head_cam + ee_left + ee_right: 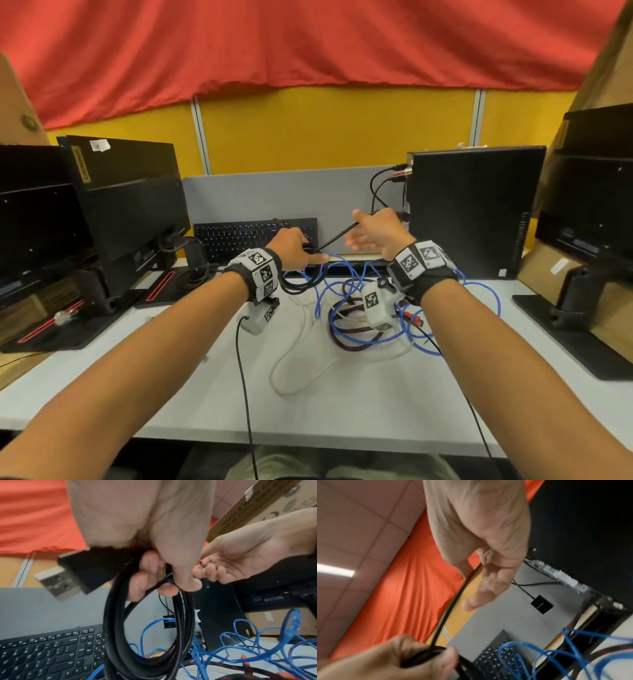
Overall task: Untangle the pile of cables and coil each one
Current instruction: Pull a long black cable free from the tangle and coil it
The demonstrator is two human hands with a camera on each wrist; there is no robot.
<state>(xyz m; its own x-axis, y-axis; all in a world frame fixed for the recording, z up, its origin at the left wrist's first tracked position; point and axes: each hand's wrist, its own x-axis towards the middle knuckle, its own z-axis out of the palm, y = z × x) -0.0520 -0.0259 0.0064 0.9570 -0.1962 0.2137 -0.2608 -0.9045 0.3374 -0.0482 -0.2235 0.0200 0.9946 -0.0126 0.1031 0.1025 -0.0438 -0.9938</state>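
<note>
While left fingers (145,574) clench the black coil (147,635), right fingers (488,588) (spread loose) guide its strand.

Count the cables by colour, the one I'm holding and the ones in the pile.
black cable, coil gripped in left hand: 1
blue cable: at least 1, too tangled to split
white cable: 1
red-and-black braided cable: 1
Total: at least 4
</note>
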